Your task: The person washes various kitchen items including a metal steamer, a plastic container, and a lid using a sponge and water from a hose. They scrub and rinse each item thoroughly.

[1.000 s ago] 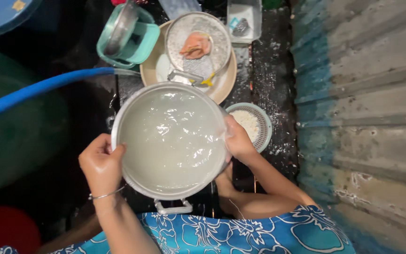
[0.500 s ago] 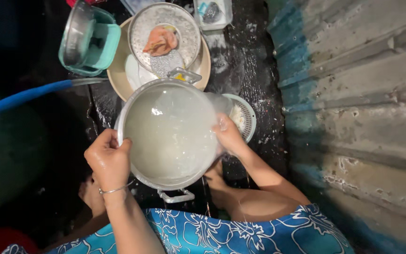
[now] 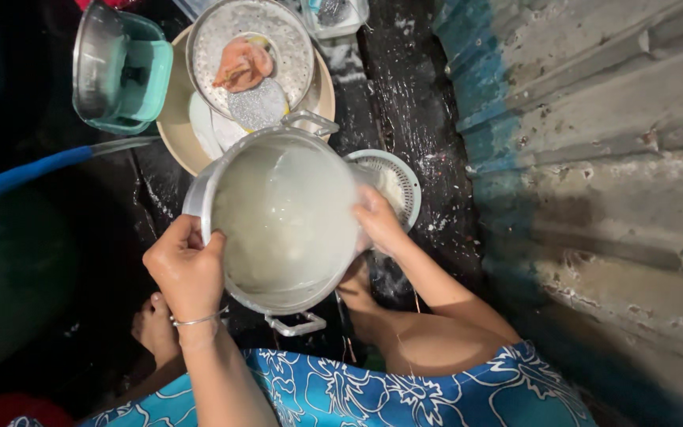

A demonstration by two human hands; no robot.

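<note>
I hold a round metal pot (image 3: 282, 221) filled with cloudy whitish water, tilted slightly toward the right. My left hand (image 3: 186, 269) grips its left rim, a thin bangle on the wrist. My right hand (image 3: 379, 221) grips the right rim. The pot hangs above a wet dark floor, with a small handle showing at its near and far sides. Just right of the pot sits a pale round strainer (image 3: 395, 183), partly hidden by my right hand.
Behind the pot a tan basin (image 3: 177, 134) holds a metal sieve (image 3: 250, 47) with an orange scrap. A teal container with a metal bowl (image 3: 116, 67) stands at left, beside a blue hose (image 3: 25, 170). Corrugated metal wall (image 3: 594, 158) runs along the right. My feet rest below.
The view has shifted so the pot sits lower and more central. The pot has tipped toward the right, over the strainer; both hands keep their grip on the rim.
</note>
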